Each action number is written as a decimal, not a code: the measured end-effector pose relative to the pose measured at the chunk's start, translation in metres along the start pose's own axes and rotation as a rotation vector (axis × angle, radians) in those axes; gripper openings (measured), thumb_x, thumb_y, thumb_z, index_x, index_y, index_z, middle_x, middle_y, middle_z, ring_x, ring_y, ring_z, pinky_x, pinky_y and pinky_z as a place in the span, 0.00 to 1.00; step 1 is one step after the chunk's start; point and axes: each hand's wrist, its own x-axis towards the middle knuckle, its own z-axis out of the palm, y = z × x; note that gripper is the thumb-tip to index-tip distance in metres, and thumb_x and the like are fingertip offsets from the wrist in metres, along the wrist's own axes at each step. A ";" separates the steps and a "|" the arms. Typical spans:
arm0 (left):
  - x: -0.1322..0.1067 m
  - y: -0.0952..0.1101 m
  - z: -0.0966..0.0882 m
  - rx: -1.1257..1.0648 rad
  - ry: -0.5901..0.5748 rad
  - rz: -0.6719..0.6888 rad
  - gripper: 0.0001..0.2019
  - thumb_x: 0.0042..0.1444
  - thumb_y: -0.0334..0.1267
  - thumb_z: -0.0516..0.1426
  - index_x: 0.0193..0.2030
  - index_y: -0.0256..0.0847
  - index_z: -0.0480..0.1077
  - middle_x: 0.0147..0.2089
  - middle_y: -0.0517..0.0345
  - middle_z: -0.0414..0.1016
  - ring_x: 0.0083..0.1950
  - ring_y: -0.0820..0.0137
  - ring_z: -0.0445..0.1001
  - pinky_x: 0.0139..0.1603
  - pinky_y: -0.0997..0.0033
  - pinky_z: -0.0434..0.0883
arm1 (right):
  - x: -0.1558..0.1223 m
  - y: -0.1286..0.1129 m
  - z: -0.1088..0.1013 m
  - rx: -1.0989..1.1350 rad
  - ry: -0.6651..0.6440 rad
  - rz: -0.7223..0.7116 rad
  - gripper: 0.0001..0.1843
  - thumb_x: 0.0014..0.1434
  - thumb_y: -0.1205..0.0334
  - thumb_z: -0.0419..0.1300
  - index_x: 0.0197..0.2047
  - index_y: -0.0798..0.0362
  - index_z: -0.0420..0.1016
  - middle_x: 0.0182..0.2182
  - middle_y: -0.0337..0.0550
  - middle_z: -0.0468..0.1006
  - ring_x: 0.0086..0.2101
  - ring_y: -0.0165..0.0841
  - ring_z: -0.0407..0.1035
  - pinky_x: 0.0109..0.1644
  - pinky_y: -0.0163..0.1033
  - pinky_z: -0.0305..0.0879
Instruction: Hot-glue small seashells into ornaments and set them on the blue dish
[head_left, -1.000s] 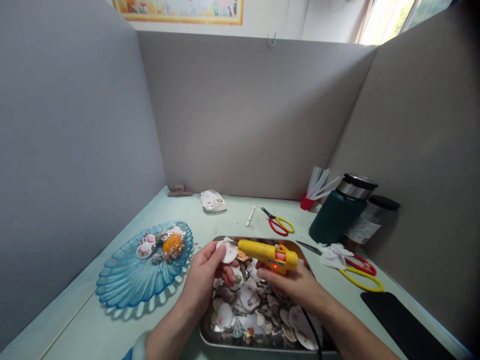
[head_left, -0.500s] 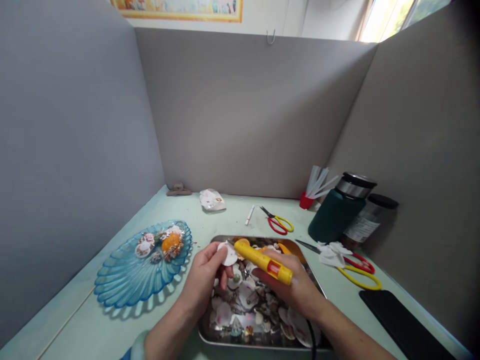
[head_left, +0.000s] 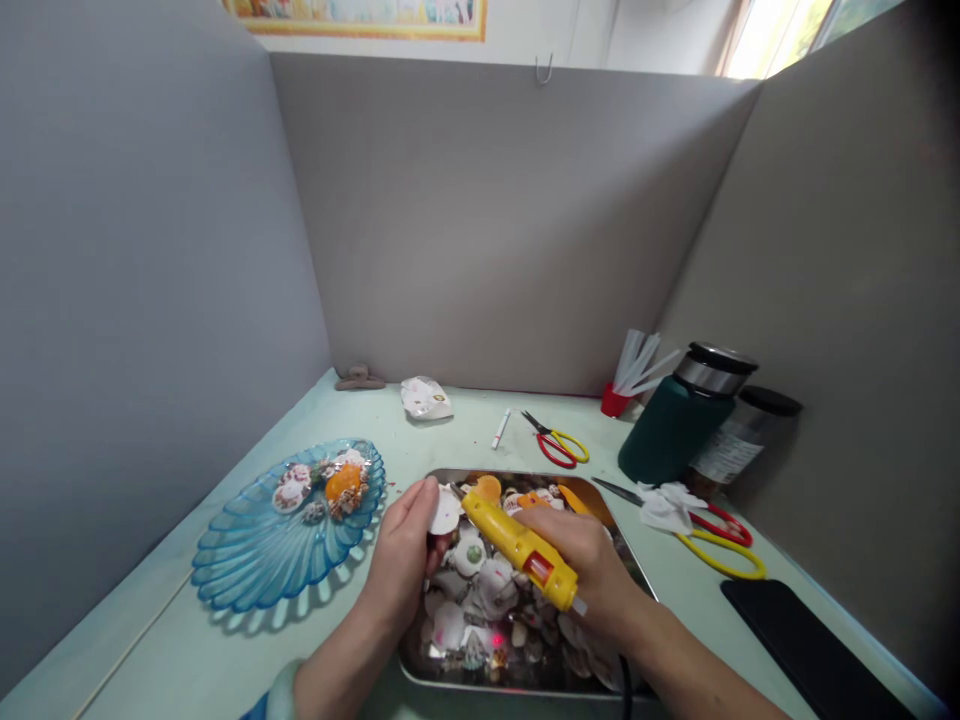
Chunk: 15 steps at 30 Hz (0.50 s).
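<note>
My left hand (head_left: 409, 545) pinches a flat white shell (head_left: 445, 511) between thumb and fingers, above the left rear of a metal tray (head_left: 525, 690). In my right hand (head_left: 577, 555) is a yellow hot glue gun (head_left: 517, 545), its nozzle pointing up and left, close to the shell's right edge. Whether the nozzle touches the shell, I cannot tell. Beneath both hands the tray holds many loose shells (head_left: 495, 590), white, brown and orange. A small red light spot shows on the shells near the tray's front.
A blue scalloped plate (head_left: 255, 560) bearing a cluster of shells stands at left. Behind the tray lie small scissors (head_left: 559, 445), a white stick (head_left: 501, 429) and a crumpled packet (head_left: 425, 398). To the right are a green bottle (head_left: 667, 430), larger scissors (head_left: 724, 545) and a black phone (head_left: 810, 650).
The white shell and my left hand have shifted slightly left. The glue gun has tilted and moved a little left and down, its rear end lower, and a red light spot now shows.
</note>
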 end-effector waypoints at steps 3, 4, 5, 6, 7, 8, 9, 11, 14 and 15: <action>0.000 -0.001 0.001 -0.019 0.065 0.021 0.16 0.52 0.51 0.57 0.26 0.40 0.62 0.18 0.69 0.59 0.16 0.81 0.54 0.15 0.84 0.52 | 0.000 -0.002 0.000 -0.046 0.005 -0.045 0.11 0.63 0.56 0.52 0.37 0.53 0.72 0.27 0.45 0.76 0.27 0.34 0.70 0.31 0.35 0.63; 0.000 -0.002 0.000 -0.015 0.096 0.031 0.16 0.51 0.51 0.58 0.27 0.39 0.63 0.19 0.68 0.60 0.18 0.80 0.56 0.16 0.83 0.54 | 0.000 -0.003 0.000 -0.057 0.007 -0.055 0.11 0.63 0.56 0.52 0.38 0.53 0.72 0.27 0.45 0.76 0.27 0.34 0.70 0.31 0.35 0.63; 0.000 -0.004 0.000 0.002 0.121 0.047 0.16 0.51 0.52 0.58 0.27 0.40 0.64 0.21 0.67 0.61 0.20 0.79 0.58 0.18 0.83 0.57 | 0.000 -0.003 0.000 -0.066 0.010 -0.062 0.12 0.63 0.56 0.52 0.39 0.53 0.72 0.27 0.45 0.76 0.27 0.34 0.70 0.32 0.35 0.63; 0.001 -0.005 -0.002 0.031 0.137 0.069 0.16 0.51 0.52 0.58 0.28 0.40 0.65 0.22 0.67 0.62 0.21 0.78 0.60 0.20 0.81 0.59 | 0.000 -0.003 0.000 -0.076 0.011 -0.066 0.12 0.63 0.55 0.52 0.40 0.54 0.72 0.27 0.45 0.76 0.27 0.34 0.70 0.32 0.35 0.62; 0.001 -0.007 -0.003 0.066 0.146 0.095 0.16 0.51 0.53 0.57 0.29 0.40 0.66 0.24 0.66 0.63 0.23 0.77 0.61 0.22 0.80 0.61 | 0.000 -0.002 0.001 -0.086 0.012 -0.069 0.13 0.63 0.55 0.51 0.40 0.54 0.72 0.27 0.46 0.76 0.27 0.34 0.70 0.32 0.36 0.62; 0.002 -0.008 -0.005 0.103 0.149 0.122 0.17 0.52 0.53 0.57 0.29 0.40 0.66 0.24 0.65 0.63 0.25 0.75 0.62 0.24 0.79 0.63 | -0.001 -0.002 0.001 -0.097 0.011 -0.069 0.14 0.63 0.54 0.51 0.40 0.55 0.72 0.26 0.46 0.76 0.27 0.35 0.70 0.31 0.36 0.62; 0.002 -0.009 -0.007 0.139 0.154 0.146 0.17 0.52 0.53 0.57 0.29 0.40 0.67 0.25 0.64 0.64 0.26 0.74 0.63 0.25 0.78 0.63 | -0.001 -0.001 0.001 -0.109 0.009 -0.069 0.15 0.63 0.54 0.51 0.40 0.55 0.72 0.26 0.46 0.76 0.27 0.35 0.70 0.31 0.36 0.61; 0.003 -0.010 -0.010 0.195 0.167 0.181 0.17 0.52 0.54 0.57 0.28 0.40 0.67 0.26 0.62 0.66 0.27 0.72 0.64 0.26 0.76 0.64 | -0.002 -0.001 0.002 -0.135 -0.001 -0.069 0.16 0.63 0.53 0.51 0.40 0.56 0.72 0.25 0.46 0.75 0.26 0.35 0.69 0.30 0.36 0.60; 0.003 -0.008 -0.011 0.244 0.172 0.207 0.18 0.51 0.55 0.57 0.28 0.40 0.68 0.26 0.61 0.68 0.28 0.70 0.65 0.26 0.75 0.64 | -0.003 0.000 0.003 -0.185 -0.022 -0.081 0.18 0.63 0.51 0.49 0.39 0.56 0.72 0.24 0.45 0.74 0.25 0.35 0.68 0.29 0.37 0.57; 0.003 -0.007 -0.011 0.250 0.173 0.213 0.18 0.51 0.56 0.57 0.27 0.41 0.68 0.25 0.60 0.68 0.27 0.69 0.66 0.26 0.74 0.63 | -0.004 0.000 0.004 -0.203 -0.024 -0.087 0.18 0.64 0.50 0.49 0.39 0.56 0.72 0.23 0.45 0.73 0.24 0.34 0.67 0.28 0.37 0.55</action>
